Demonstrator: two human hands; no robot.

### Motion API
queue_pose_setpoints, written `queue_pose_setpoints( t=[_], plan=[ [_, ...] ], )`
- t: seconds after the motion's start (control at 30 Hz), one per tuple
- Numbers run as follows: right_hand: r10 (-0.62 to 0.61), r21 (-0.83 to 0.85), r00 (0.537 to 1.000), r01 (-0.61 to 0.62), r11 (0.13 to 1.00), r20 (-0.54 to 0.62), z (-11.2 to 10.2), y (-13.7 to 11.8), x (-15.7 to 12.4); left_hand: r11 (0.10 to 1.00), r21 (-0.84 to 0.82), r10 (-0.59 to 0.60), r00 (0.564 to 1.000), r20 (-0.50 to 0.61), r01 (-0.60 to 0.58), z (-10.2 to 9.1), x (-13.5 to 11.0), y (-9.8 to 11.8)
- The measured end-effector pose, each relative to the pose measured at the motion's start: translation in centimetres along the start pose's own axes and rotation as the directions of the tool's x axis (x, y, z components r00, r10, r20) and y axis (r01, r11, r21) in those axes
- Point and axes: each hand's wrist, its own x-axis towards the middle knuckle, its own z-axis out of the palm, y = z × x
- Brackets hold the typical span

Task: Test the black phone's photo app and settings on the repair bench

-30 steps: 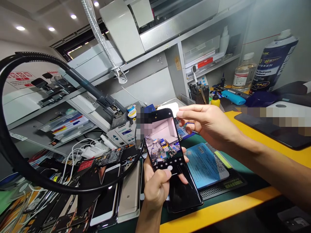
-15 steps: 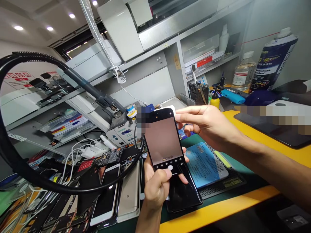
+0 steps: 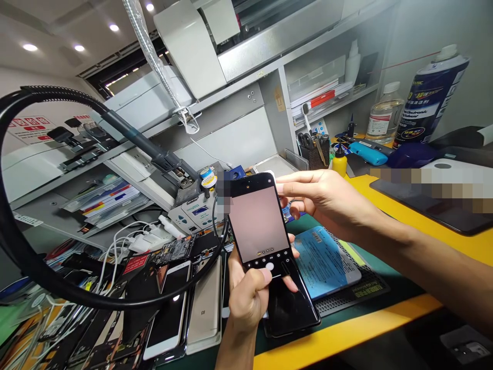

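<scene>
My left hand (image 3: 246, 295) grips a black smartphone (image 3: 258, 221) from below, its thumb close to the white on-screen shutter button. The screen shows a camera app with a plain pinkish picture. My right hand (image 3: 323, 198) reaches in from the right, with extended fingertips at the phone's upper right edge. Beneath the held phone, a second black phone (image 3: 290, 308) lies face up on the green mat. A blue printed card (image 3: 325, 262) lies to its right, below my right hand.
A black gooseneck arm (image 3: 69, 97) loops across the left. Several phones (image 3: 204, 308), circuit boards and white cables (image 3: 127, 241) crowd the lower left. A soldering station (image 3: 196, 213) stands behind. Shelves, a spray can (image 3: 429, 97), a bottle (image 3: 385, 115) and a tool cup (image 3: 316, 151) line the back.
The phone's screen has changed from a picture of the cluttered bench to plain pink. My right fingers and the whole view have shifted slightly.
</scene>
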Motion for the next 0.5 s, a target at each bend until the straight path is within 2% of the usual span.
queue_pose_setpoints(
  t=[0.2, 0.4, 0.5],
  plan=[
    [0.001, -0.005, 1.000, -0.001, 1.000, 0.001, 0.02, -0.11, 0.02, 1.000, 0.004, -0.001, 1.000, 0.000, 0.001, 0.02, 0.07, -0.03],
    [0.000, 0.005, 1.000, 0.000, 1.000, -0.001, -0.06, -0.01, 0.10, 0.999, 0.005, -0.036, 0.994, -0.101, 0.036, 0.77, 0.04, 0.30],
    [-0.006, 0.005, 1.000, 0.006, 1.000, -0.001, -0.09, -0.01, 0.08, 0.999, 0.007, -0.035, 0.994, -0.107, 0.036, 0.87, 0.01, 0.36]
  ],
)
